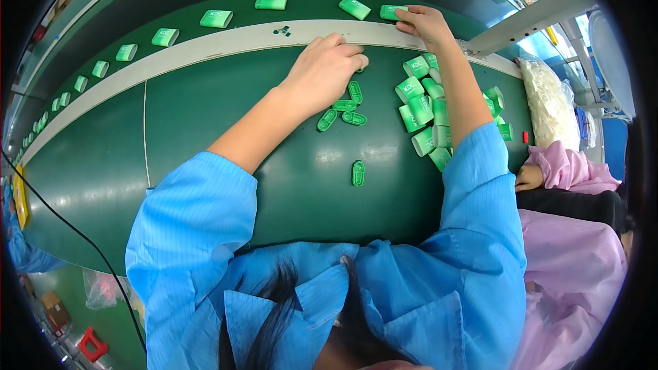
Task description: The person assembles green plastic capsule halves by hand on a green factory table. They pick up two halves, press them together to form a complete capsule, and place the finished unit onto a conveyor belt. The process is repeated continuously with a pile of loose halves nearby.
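My left hand (322, 68) rests palm down on the green work surface, its fingers curled over a small green oval cap at its fingertips. Several more green oval caps (343, 113) lie just below it, and one cap (358, 173) lies alone nearer to me. My right hand (425, 24) reaches over the white divider strip (205, 44) and touches a green rounded case (392, 11) on the far conveyor belt. A heap of green cases (425, 113) sits beside my right forearm.
A row of green cases (216, 18) runs along the far belt (137, 7) to the left. A clear bag of white parts (548, 99) lies at the right. A person in a pink coat (569, 233) sits at my right, one hand (528, 178) on the table.
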`<state>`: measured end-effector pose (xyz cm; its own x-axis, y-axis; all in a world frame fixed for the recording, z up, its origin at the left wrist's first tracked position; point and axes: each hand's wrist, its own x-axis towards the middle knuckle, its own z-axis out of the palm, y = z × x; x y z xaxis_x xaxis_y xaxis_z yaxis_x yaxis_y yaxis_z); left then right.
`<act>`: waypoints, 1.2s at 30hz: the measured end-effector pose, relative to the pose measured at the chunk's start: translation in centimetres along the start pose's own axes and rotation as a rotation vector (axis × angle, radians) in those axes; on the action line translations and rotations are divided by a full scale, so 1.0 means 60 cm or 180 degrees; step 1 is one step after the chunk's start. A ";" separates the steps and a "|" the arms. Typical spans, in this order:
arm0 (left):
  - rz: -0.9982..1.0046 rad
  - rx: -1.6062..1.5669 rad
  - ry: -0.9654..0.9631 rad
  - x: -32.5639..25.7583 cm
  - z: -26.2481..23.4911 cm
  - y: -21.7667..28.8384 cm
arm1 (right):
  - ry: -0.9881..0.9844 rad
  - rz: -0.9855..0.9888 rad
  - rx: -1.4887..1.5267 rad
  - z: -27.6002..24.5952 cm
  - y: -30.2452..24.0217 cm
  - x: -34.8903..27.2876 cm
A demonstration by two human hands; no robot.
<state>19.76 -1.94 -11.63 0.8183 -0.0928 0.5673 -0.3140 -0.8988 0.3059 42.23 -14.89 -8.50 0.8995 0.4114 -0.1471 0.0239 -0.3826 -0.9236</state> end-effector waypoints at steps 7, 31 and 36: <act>-0.0906 -0.0674 -0.0013 -0.006 -0.010 0.015 | 0.0131 -0.1213 -0.3350 -0.057 -0.046 -0.129; -0.0478 0.0908 -0.0181 -0.031 -0.044 0.039 | -0.0344 -0.2292 -0.1856 0.036 0.010 -0.240; -0.1104 0.0563 -0.0256 -0.017 -0.042 0.057 | -0.0280 -0.2626 -0.1743 0.041 0.019 -0.235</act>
<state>16.65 -3.87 -9.22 0.8985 0.2024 0.3896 0.0699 -0.9420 0.3284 28.50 -19.12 -8.33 0.4755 0.7720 0.4217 0.8456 -0.2690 -0.4610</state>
